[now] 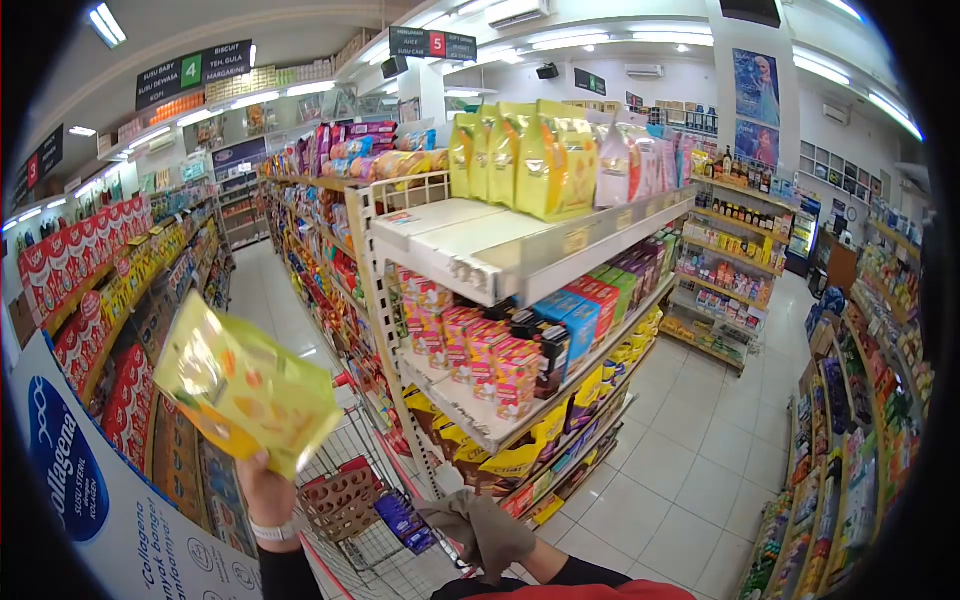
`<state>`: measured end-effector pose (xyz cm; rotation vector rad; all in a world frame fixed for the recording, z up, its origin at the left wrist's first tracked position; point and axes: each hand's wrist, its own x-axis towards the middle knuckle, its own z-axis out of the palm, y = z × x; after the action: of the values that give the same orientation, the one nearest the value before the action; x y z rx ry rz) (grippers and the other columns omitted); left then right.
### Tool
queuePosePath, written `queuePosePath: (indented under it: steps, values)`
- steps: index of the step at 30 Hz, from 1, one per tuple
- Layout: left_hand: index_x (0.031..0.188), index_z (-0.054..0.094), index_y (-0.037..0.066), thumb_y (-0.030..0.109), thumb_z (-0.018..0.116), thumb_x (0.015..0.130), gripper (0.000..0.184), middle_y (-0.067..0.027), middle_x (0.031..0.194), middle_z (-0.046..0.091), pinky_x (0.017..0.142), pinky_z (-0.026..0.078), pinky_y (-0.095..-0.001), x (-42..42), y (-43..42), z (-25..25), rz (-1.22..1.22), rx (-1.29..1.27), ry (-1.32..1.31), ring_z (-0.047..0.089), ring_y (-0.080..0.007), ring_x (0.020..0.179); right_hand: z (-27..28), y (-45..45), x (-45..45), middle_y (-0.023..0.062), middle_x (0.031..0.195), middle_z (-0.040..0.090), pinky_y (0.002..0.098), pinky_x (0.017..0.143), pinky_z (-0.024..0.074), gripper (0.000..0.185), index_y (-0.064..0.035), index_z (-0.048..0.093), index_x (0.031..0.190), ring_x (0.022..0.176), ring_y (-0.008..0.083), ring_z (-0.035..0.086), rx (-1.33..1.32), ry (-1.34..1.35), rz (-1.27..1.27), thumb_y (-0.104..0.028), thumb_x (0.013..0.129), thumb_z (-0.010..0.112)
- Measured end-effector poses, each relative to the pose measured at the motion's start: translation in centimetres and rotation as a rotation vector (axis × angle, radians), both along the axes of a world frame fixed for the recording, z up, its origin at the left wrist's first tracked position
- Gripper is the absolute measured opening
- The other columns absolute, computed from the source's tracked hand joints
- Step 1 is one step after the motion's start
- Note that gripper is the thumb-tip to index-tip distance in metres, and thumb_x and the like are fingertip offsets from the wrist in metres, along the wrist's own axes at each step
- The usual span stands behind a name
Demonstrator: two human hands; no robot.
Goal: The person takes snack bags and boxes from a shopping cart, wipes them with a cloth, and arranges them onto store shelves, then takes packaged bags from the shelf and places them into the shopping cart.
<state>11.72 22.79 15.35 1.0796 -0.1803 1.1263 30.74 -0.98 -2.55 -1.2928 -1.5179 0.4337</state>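
Observation:
My left hand (268, 490), with a light band at its wrist, grips the lower edge of a shiny yellow-green snack pouch (250, 385). The pouch is raised and tilted above a shopping cart (325, 440). My right hand is hidden at the lower middle; its bare forearm (545, 562) runs into a grey-brown cloth (485, 537) that covers the fingers. Inside the cart are a brown carton with a round pattern (340, 500) and a purple packet (403, 522). Similar yellow-green pouches (555, 160) stand upright on the top shelf ahead.
A shelf end (450, 245) stands ahead, holding pink-and-white pouches (625, 165) and several small boxes (500, 370). Tiled aisles (680, 440) run on both sides. A blue-and-white display board (100, 480) is close on my left. Stocked shelves (840, 440) line the right.

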Motion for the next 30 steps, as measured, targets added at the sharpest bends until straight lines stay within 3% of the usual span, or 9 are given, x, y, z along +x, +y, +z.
queuePosePath:
  steps: [4,7,8,11,12,17,19,23,30]
  values:
    - [0.148,0.029,0.005,0.010,0.059,0.088,0.068,-0.0082,0.145,0.042,0.111,0.033,-0.0392,5.8,-4.9,10.7,0.133,0.145,-0.065,0.041,-0.0240,0.134,10.8,-10.8,0.3,0.0210,0.130,0.058,0.0283,0.094,0.0445,0.049,0.0111,0.051,0.120,0.111,0.0242,0.059,-0.035,0.155,-0.058,-0.022,0.086,0.062]
    - [0.148,0.029,0.005,0.009,0.064,0.086,0.071,-0.0084,0.145,0.042,0.110,0.033,-0.0373,10.9,-9.7,19.2,0.268,0.440,-0.011,0.041,-0.0221,0.133,-1.9,-13.3,5.9,0.0216,0.130,0.058,0.0263,0.090,0.0459,0.037,0.0080,0.053,0.109,0.111,0.0223,0.059,-0.035,0.905,-0.161,-0.027,0.100,0.044]
    - [0.147,0.029,0.005,0.009,0.067,0.085,0.073,-0.0083,0.144,0.044,0.109,0.034,-0.0366,12.4,-11.1,21.4,0.293,0.491,0.037,0.042,-0.0218,0.132,5.7,-16.3,3.8,0.0192,0.132,0.058,0.0225,0.082,0.0444,0.048,0.0060,0.055,0.105,0.101,0.0186,0.060,-0.019,0.897,-0.208,-0.028,0.107,0.021]
    - [0.144,0.033,0.002,0.008,0.071,0.083,0.072,-0.0097,0.139,0.049,0.106,0.037,-0.0352,17.3,-14.9,26.0,0.270,0.573,0.035,0.047,-0.0227,0.128,6.4,-21.7,5.9,0.0228,0.123,0.060,0.0258,0.076,0.0529,0.037,0.0003,0.049,0.100,0.095,0.0191,0.063,0.016,1.417,-0.302,-0.036,0.093,0.046]
    - [0.141,0.036,0.001,0.007,0.071,0.083,0.068,-0.0099,0.134,0.052,0.104,0.040,-0.0352,18.8,-16.0,27.0,0.244,0.599,0.117,0.050,-0.0222,0.124,6.0,-22.5,6.4,0.0153,0.123,0.064,0.0248,0.067,0.0421,0.064,0.0046,0.058,0.111,0.078,0.0161,0.054,-0.029,1.409,-0.472,-0.046,0.103,0.020]
    - [0.135,0.041,-0.003,0.013,0.076,0.079,0.068,-0.0141,0.124,0.058,0.096,0.047,-0.0341,25.8,-20.0,30.6,0.337,0.760,0.411,0.057,-0.0232,0.115,5.5,-29.8,8.4,0.0109,0.109,0.065,0.0231,0.065,0.0446,0.070,0.0051,0.053,0.126,0.084,0.0103,0.055,-0.003,1.131,-0.400,-0.054,0.101,0.026]
    - [0.133,0.041,-0.006,0.017,0.079,0.075,0.073,-0.0185,0.120,0.059,0.096,0.046,-0.0340,28.0,-21.5,31.1,0.403,0.866,0.540,0.059,-0.0245,0.111,6.2,-30.9,8.9,0.0270,0.105,0.066,0.0239,0.061,0.0525,0.041,-0.0075,0.042,0.081,0.072,0.0202,0.063,0.056,1.311,-0.734,-0.034,0.101,0.018]
    - [0.130,0.042,-0.007,0.018,0.081,0.073,0.074,-0.0204,0.117,0.060,0.095,0.047,-0.0337,30.7,-23.4,31.2,0.519,0.967,0.674,0.061,-0.0249,0.108,0.8,-32.2,12.5,0.0272,0.099,0.068,0.0247,0.062,0.0533,0.040,-0.0091,0.040,0.078,0.073,0.0199,0.064,0.143,1.526,-0.777,-0.036,0.101,0.021]
    - [0.116,0.055,-0.010,0.025,0.085,0.067,0.067,-0.0197,0.107,0.066,0.086,0.051,-0.0338,34.4,-20.5,30.1,0.634,1.024,0.795,0.066,-0.0259,0.097,7.0,-37.7,9.3,0.0073,0.087,0.067,0.0309,0.035,0.0410,0.067,-0.0015,0.060,0.117,0.038,0.0141,0.043,0.104,1.192,-0.642,-0.061,0.097,0.035]
